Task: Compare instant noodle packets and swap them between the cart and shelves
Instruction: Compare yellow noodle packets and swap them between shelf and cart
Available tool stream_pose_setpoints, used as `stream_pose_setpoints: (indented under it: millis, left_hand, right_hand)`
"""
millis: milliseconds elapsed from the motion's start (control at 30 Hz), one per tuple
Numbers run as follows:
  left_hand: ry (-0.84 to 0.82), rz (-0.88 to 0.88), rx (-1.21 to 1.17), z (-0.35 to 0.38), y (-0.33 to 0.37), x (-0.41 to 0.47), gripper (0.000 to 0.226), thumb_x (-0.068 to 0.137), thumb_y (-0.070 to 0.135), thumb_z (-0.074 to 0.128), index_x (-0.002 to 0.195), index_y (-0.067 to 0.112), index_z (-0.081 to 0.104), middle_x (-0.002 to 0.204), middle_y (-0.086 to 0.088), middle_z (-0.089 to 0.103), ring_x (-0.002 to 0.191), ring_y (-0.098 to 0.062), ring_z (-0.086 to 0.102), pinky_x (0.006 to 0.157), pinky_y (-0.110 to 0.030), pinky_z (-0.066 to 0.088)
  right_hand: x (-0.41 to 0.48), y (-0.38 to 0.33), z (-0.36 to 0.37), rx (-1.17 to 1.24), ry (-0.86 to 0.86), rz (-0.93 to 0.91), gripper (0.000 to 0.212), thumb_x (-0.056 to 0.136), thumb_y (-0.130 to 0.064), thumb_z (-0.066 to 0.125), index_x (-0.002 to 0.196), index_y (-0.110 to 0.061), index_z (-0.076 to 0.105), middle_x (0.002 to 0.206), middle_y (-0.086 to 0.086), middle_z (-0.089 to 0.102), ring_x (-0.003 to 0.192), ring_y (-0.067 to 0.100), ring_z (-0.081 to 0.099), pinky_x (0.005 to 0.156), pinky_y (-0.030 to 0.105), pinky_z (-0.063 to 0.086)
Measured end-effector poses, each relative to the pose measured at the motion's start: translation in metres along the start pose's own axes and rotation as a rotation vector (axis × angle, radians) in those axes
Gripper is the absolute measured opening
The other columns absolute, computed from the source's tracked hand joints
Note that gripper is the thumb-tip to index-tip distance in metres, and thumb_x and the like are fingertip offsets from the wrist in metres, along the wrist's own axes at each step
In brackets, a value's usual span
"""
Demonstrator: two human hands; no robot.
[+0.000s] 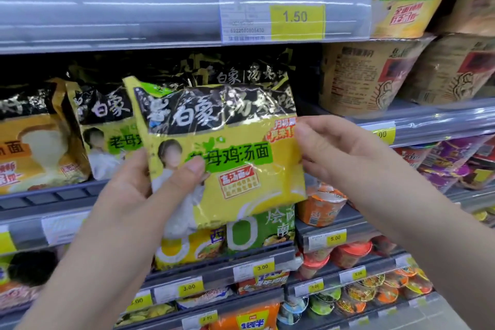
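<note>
Holding a yellow noodle packet [225,147] upright before the shelves [134,16], the left hand [150,185] grips its lower left with the thumb pressed on the front, while the right hand [329,153] pinches its right edge. Matching packets [107,126] stand just behind it, left.

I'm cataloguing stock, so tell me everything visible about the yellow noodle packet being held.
The yellow noodle packet is glossy, crinkled plastic: black top band with white characters, green band below, red stamp. It is held upright before the shelves; the left hand grips its lower left, the right hand pinches its right edge.
</note>
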State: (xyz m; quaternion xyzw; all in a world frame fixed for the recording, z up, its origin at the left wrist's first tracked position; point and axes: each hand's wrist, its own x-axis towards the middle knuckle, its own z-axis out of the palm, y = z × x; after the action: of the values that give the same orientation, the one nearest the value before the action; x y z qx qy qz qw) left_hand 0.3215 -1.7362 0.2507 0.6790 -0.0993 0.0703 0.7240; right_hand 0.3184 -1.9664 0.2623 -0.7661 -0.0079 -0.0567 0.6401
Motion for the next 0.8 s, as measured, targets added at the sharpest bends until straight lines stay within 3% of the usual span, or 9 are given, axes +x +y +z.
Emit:
stream_pose_setpoints:
  millis: [100, 167, 233, 333, 400, 500, 600, 667, 800]
  left_hand:
    - [-0.029, -0.068, -0.051, 0.013, -0.004, 0.014, 0.03, 0.082, 0.036, 0.073, 0.106, 0.02, 0.067, 0.103, 0.005, 0.079, 0.098, -0.007, 0.075, 0.09, -0.038, 0.05]
    - [0.004, -0.063, 0.042, 0.023, -0.005, 0.024, 0.029, 0.085, 0.04, 0.07, 0.106, 0.02, 0.068, 0.1, 0.007, 0.079, 0.095, -0.005, 0.074, 0.088, -0.035, 0.052]
    - [0.049, 0.001, 0.177, 0.032, -0.005, 0.033, 0.024, 0.088, 0.045, 0.07, 0.102, 0.025, 0.069, 0.092, 0.012, 0.078, 0.086, -0.003, 0.073, 0.083, -0.026, 0.054]
    - [0.182, 0.109, 0.455, 0.043, -0.004, 0.045, 0.025, 0.089, 0.05, 0.071, 0.098, 0.028, 0.063, 0.078, 0.014, 0.071, 0.072, 0.009, 0.062, 0.059, -0.009, 0.042]
    - [0.261, 0.151, 0.551, 0.048, -0.005, 0.053, 0.033, 0.087, 0.051, 0.073, 0.107, 0.031, 0.056, 0.086, 0.017, 0.067, 0.081, 0.003, 0.062, 0.06, -0.01, 0.04]
    - [0.341, 0.216, 0.627, 0.053, -0.01, 0.058, 0.053, 0.086, 0.048, 0.077, 0.124, 0.024, 0.05, 0.105, 0.009, 0.067, 0.094, -0.016, 0.062, 0.069, -0.028, 0.045]
    - [0.325, 0.223, 0.738, 0.057, -0.016, 0.056, 0.047, 0.091, 0.036, 0.073, 0.125, 0.018, 0.045, 0.098, 0.004, 0.067, 0.086, -0.02, 0.058, 0.059, -0.029, 0.035]
    - [0.314, 0.21, 0.781, 0.056, -0.018, 0.057, 0.041, 0.094, 0.028, 0.07, 0.125, 0.016, 0.046, 0.098, 0.003, 0.064, 0.085, -0.021, 0.059, 0.053, -0.029, 0.03]
    - [0.251, 0.231, 0.885, 0.06, -0.018, 0.058, 0.041, 0.096, 0.019, 0.065, 0.134, 0.014, 0.052, 0.128, -0.003, 0.049, 0.09, -0.014, 0.045, 0.074, -0.017, 0.027]
  right_hand:
    - [-0.001, -0.002, -0.005, 0.012, 0.039, -0.053, 0.046, 0.08, -0.039, 0.075, 0.124, -0.026, 0.069, 0.11, -0.011, 0.079, 0.096, 0.002, 0.075, 0.079, 0.016, 0.057]
    - [0.002, -0.001, -0.009, 0.052, 0.086, -0.066, 0.033, 0.087, -0.02, 0.077, 0.119, -0.023, 0.07, 0.106, -0.01, 0.08, 0.091, 0.003, 0.076, 0.068, 0.011, 0.055]
    - [0.008, 0.0, -0.012, 0.058, 0.142, -0.076, 0.029, 0.089, -0.013, 0.077, 0.116, -0.022, 0.069, 0.103, -0.009, 0.08, 0.089, 0.004, 0.076, 0.066, 0.012, 0.056]
    - [0.02, 0.005, -0.01, 0.043, 0.258, -0.12, 0.028, 0.09, -0.01, 0.078, 0.116, -0.017, 0.068, 0.103, -0.002, 0.08, 0.089, 0.008, 0.077, 0.068, 0.019, 0.06]
    - [0.025, 0.008, -0.005, -0.012, 0.34, -0.156, 0.023, 0.09, -0.013, 0.078, 0.109, -0.023, 0.069, 0.1, -0.003, 0.079, 0.088, 0.008, 0.077, 0.075, 0.029, 0.064]
    - [0.03, 0.007, 0.002, -0.137, 0.438, -0.205, 0.023, 0.092, -0.018, 0.077, 0.099, -0.034, 0.062, 0.098, -0.011, 0.075, 0.089, 0.003, 0.073, 0.086, 0.036, 0.062]
    - [0.04, 0.002, 0.008, -0.242, 0.492, -0.204, 0.026, 0.091, -0.017, 0.074, 0.104, -0.032, 0.057, 0.1, -0.01, 0.072, 0.093, 0.008, 0.071, 0.091, 0.04, 0.06]
    - [0.047, 0.0, 0.011, -0.297, 0.487, -0.191, 0.024, 0.092, -0.015, 0.069, 0.105, -0.031, 0.056, 0.102, -0.009, 0.073, 0.095, 0.013, 0.071, 0.091, 0.036, 0.057]
    - [0.052, -0.002, 0.019, -0.403, 0.392, -0.096, 0.024, 0.097, -0.014, 0.057, 0.12, -0.022, 0.059, 0.11, -0.002, 0.071, 0.101, 0.019, 0.065, 0.075, 0.025, 0.04]
